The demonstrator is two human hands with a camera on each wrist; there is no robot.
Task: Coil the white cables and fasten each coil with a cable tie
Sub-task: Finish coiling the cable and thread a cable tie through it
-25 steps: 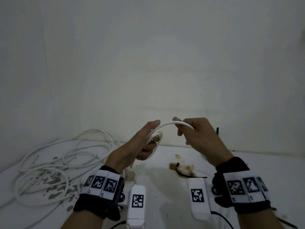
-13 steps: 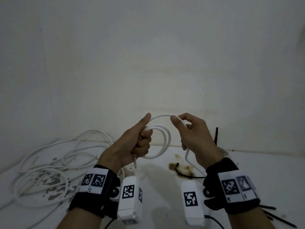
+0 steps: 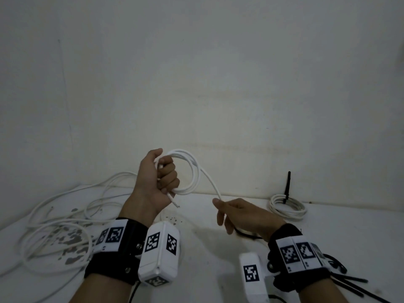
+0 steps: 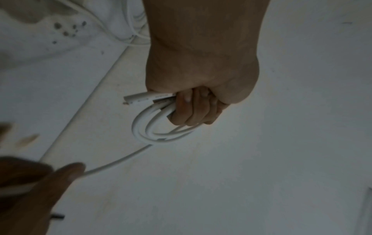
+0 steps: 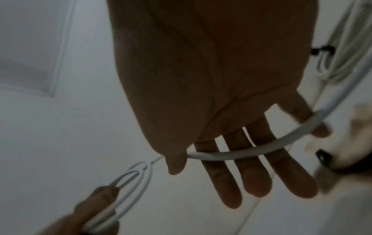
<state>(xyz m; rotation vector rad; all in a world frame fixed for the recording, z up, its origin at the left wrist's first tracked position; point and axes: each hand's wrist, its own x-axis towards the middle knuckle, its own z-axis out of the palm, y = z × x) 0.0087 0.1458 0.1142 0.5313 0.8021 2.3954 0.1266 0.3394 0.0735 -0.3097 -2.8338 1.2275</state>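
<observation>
My left hand is raised in a fist around a small coil of white cable, with a short cut end poking out below the fist. In the left wrist view the left hand clamps the coil in curled fingers. From the coil the cable runs down to my right hand, lower and to the right. In the right wrist view the right hand has the cable lying across nearly straight fingers, held under the thumb.
A finished white coil with an upright black tie stands at the back right by the wall. Loose white cables sprawl over the stained table at left. Several black cable ties lie at lower right, one more under my right hand.
My right hand has dropped down and to the right, away from the coil, sliding along the cable. My left fist has closed over the added loop and risen slightly.
</observation>
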